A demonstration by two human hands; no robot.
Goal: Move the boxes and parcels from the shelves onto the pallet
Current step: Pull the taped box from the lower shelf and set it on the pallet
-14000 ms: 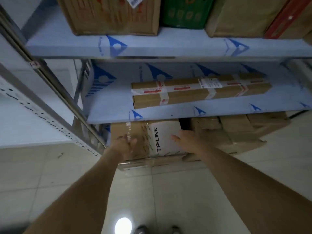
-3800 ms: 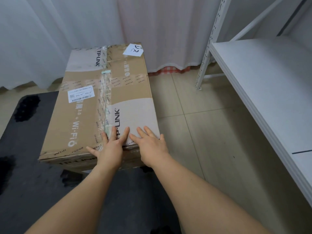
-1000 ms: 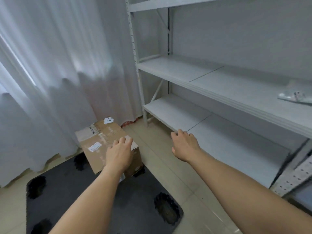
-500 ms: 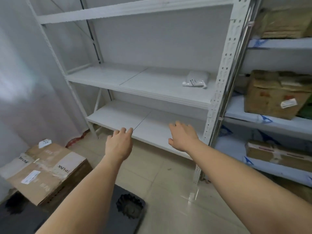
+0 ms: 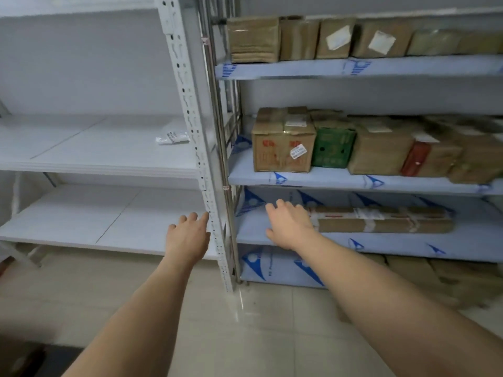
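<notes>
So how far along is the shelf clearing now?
Done: the white rack is nearly bare, only a small white packet left. In hand: nothing yet; both hands are open, the right hand reaching toward the long flat box, the left hand beside it. Left: the rows of boxes on the blue shelves.

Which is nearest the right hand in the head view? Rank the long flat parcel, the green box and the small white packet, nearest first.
From the right hand:
1. Long flat parcel, just to its right, same shelf.
2. Green box, one shelf up, right.
3. Small white packet, on the white rack, up and left.
</notes>
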